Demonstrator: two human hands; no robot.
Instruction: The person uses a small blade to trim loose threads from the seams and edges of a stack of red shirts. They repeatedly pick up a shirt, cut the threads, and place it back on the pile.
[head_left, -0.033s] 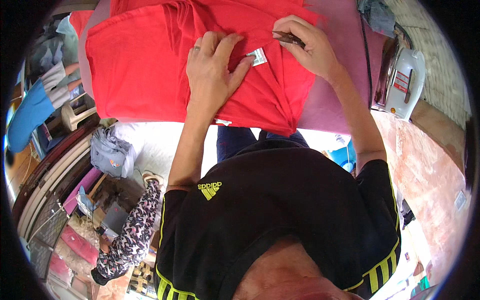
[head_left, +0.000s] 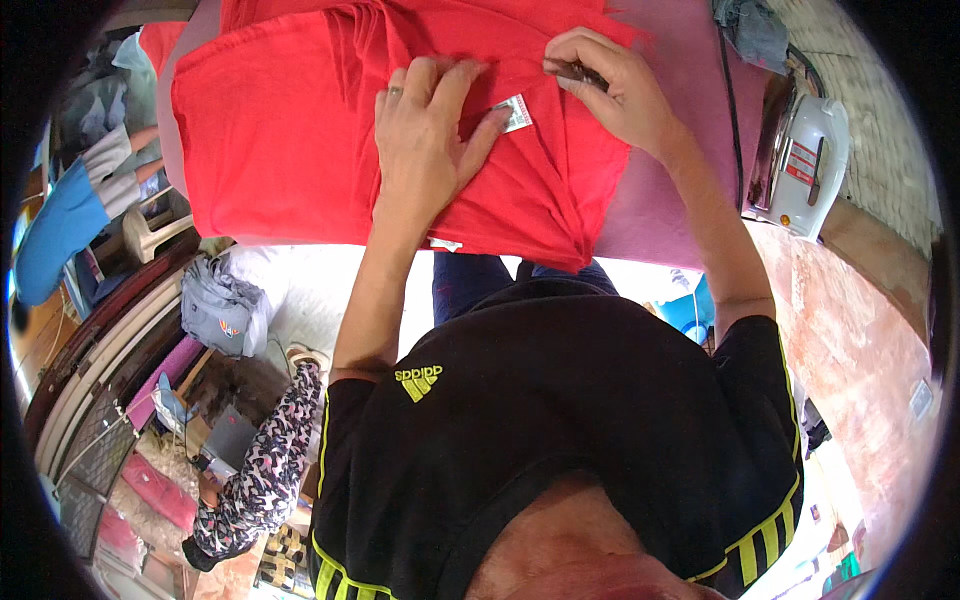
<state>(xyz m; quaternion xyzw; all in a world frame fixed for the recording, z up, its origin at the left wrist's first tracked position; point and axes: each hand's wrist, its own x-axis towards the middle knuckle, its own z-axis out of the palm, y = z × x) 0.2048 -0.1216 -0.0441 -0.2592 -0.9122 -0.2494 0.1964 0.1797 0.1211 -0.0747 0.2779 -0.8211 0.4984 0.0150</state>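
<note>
A red garment (head_left: 280,130) lies spread and wrinkled over a table with a mauve cover (head_left: 665,205). My left hand (head_left: 425,140) rests on the red cloth, fingers apart and slightly bent, wearing a ring. Its thumb reaches the edge of a small white printed label (head_left: 516,114) on the garment. To the right of the label, my right hand (head_left: 625,95) is closed round small dark thread snips (head_left: 577,73), their tips pointing left above the cloth. Low on the garment's near edge, a second white tag (head_left: 445,244) shows.
A white and grey iron (head_left: 803,170) stands at the right beside a black cord (head_left: 733,120). Bunched grey-blue cloth (head_left: 752,35) lies at the far right. On the left are a grey bag (head_left: 222,305), a person in patterned trousers (head_left: 265,470) and another in blue (head_left: 60,235).
Both hands have shifted only very slightly. The snips in my right hand have turned a little, and the left fingertips are a bit blurred.
</note>
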